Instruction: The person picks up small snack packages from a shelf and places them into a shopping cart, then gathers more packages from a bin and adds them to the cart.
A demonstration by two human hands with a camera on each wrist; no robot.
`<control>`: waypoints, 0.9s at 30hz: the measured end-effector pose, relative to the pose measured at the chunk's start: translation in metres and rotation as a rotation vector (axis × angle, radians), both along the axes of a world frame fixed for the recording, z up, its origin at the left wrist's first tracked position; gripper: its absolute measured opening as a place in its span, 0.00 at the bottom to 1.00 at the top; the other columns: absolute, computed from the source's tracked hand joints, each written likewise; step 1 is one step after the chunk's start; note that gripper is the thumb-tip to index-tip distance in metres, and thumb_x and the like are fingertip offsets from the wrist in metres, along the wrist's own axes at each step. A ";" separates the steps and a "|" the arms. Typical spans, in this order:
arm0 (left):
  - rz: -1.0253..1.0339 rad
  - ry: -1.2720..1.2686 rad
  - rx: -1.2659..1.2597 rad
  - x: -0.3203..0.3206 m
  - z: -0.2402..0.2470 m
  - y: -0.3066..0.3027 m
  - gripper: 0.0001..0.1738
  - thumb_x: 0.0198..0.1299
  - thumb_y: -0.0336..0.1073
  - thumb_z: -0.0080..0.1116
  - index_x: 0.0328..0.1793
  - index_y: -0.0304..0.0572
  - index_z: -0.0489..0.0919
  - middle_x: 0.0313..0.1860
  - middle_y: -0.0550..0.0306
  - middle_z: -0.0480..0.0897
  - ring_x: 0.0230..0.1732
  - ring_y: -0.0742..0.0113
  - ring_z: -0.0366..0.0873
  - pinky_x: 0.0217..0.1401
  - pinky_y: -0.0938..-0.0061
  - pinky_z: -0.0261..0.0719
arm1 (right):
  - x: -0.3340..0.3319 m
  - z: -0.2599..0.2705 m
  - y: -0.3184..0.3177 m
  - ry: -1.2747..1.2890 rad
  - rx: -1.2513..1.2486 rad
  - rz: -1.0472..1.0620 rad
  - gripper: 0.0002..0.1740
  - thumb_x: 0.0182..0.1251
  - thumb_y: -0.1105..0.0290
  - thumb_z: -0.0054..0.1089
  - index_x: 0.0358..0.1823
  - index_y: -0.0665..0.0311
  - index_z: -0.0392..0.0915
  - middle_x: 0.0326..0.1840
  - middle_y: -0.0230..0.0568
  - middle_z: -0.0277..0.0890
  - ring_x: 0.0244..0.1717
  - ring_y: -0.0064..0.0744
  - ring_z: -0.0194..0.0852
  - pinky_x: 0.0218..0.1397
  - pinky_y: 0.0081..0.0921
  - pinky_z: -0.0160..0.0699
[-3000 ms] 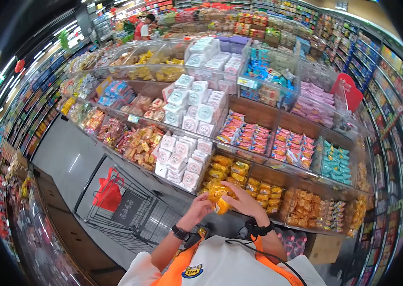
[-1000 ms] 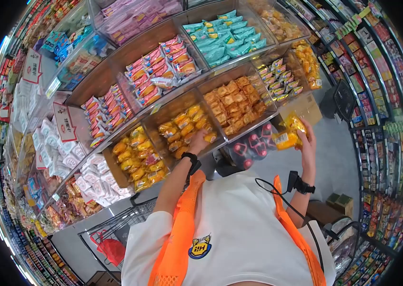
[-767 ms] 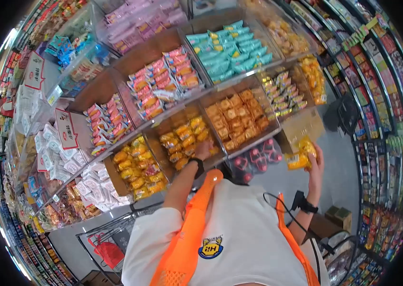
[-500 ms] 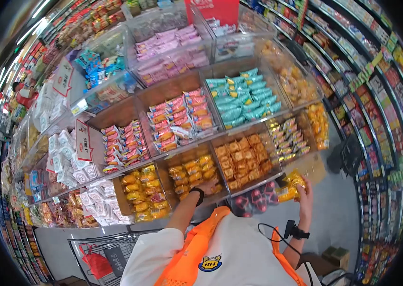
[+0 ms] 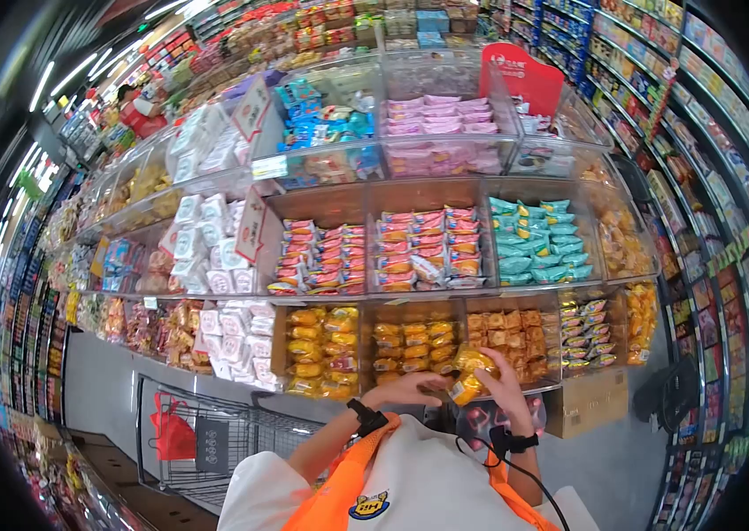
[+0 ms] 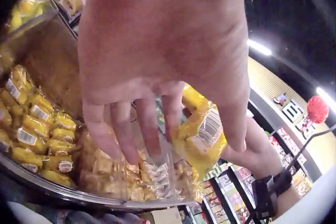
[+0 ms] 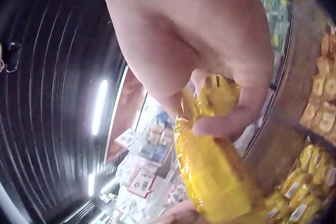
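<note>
My right hand (image 5: 503, 382) grips yellow clear-wrapped snack packs (image 5: 468, 375) in front of the bottom row of bins. The right wrist view shows thumb and fingers curled round the shiny wrapper (image 7: 212, 182), with a second pack (image 7: 218, 95) behind it. Close beside them is my left hand (image 5: 403, 389), its fingers reaching toward the packs. Seen from the left wrist, those fingers are loosely extended, and a pack with a barcode label (image 6: 207, 132) shows between fingers and thumb. Matching yellow packs (image 5: 414, 345) lie in rows in the bin behind.
Tiered bins hold pink-wrapped snacks (image 5: 428, 248), teal bags (image 5: 538, 243) and white packets (image 5: 237, 341). A shopping cart (image 5: 242, 434) with a red bag (image 5: 173, 427) stands at left. A cardboard box (image 5: 589, 403) and shrink-wrapped bottles (image 5: 481, 420) sit below the bins.
My left hand has come out of the yellow-pack bin and moved beside the right. The right hand has brought its packs inward from the right. The head view has swung up.
</note>
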State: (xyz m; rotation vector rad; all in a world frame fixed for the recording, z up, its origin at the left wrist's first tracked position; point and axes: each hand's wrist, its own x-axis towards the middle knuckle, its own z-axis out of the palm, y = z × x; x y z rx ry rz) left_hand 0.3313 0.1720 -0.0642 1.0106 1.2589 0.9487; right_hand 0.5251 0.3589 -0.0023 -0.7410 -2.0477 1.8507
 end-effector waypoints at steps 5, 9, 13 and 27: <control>0.170 0.318 0.117 0.012 0.029 -0.045 0.29 0.54 0.51 0.74 0.50 0.35 0.79 0.35 0.54 0.82 0.37 0.68 0.78 0.42 0.71 0.78 | -0.054 0.026 -0.054 -0.084 -0.059 0.220 0.27 0.67 0.67 0.64 0.67 0.60 0.69 0.55 0.38 0.77 0.38 0.23 0.79 0.38 0.20 0.80; 0.387 0.403 0.051 0.013 0.043 -0.098 0.28 0.53 0.52 0.75 0.47 0.35 0.80 0.30 0.55 0.82 0.33 0.67 0.78 0.39 0.71 0.76 | -0.087 0.008 -0.102 0.100 0.114 0.365 0.29 0.66 0.65 0.66 0.68 0.62 0.69 0.64 0.42 0.73 0.67 0.35 0.68 0.70 0.30 0.65; 0.364 0.403 -0.170 0.013 0.060 -0.146 0.25 0.53 0.47 0.76 0.49 0.37 0.81 0.32 0.56 0.84 0.35 0.70 0.79 0.40 0.72 0.78 | -0.104 0.013 -0.147 0.014 0.033 0.511 0.30 0.69 0.60 0.64 0.69 0.60 0.69 0.64 0.38 0.72 0.65 0.29 0.68 0.66 0.26 0.68; 0.714 0.372 -0.272 0.018 -0.023 -0.299 0.25 0.52 0.39 0.76 0.52 0.32 0.82 0.42 0.51 0.88 0.43 0.66 0.86 0.48 0.71 0.83 | -0.128 -0.046 -0.079 -0.220 -0.546 -0.215 0.45 0.58 0.55 0.73 0.71 0.57 0.55 0.65 0.43 0.68 0.55 0.37 0.77 0.58 0.40 0.72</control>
